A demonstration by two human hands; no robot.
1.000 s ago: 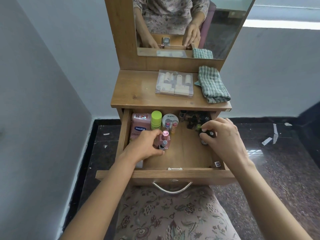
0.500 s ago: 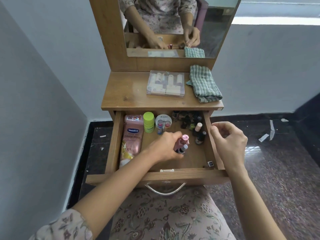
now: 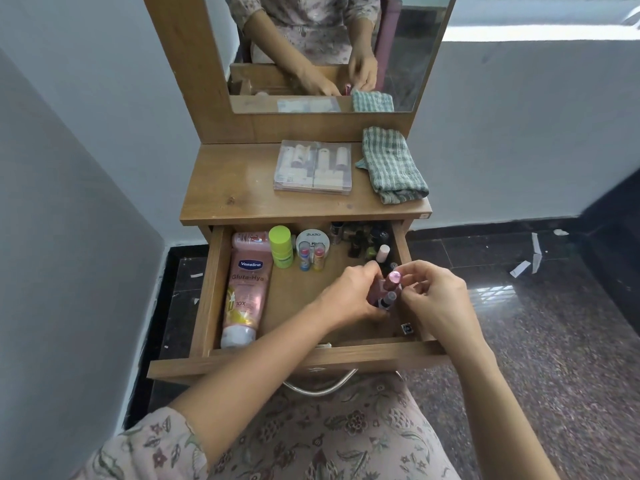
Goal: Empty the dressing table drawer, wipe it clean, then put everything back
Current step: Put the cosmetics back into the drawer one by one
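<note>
The wooden drawer (image 3: 207,292) stands pulled out under the dressing table top (image 3: 235,188). My left hand (image 3: 346,299) grips a bunch of small pink bottles (image 3: 389,289) over the drawer's right half. My right hand (image 3: 436,299) meets it from the right, fingertips pinching at the pink cap of the top bottle. On the drawer's left lies a pink Vaseline tube (image 3: 246,292). A green-capped bottle (image 3: 281,251), a round white tin (image 3: 312,241) and two small tubes (image 3: 311,258) stand at the back. Dark nail polish bottles (image 3: 363,242) crowd the back right corner.
On the table top lie a clear plastic box of small tubes (image 3: 313,171) and a folded green checked cloth (image 3: 391,164). A mirror (image 3: 332,53) rises behind. The drawer's metal handle (image 3: 318,388) is over my lap. Paper scraps (image 3: 526,261) lie on the dark floor.
My left hand carried the pink bottles from the drawer's middle to its right side. My right hand let go of a dark bottle, pulled back, then came in to touch the pink bottles.
</note>
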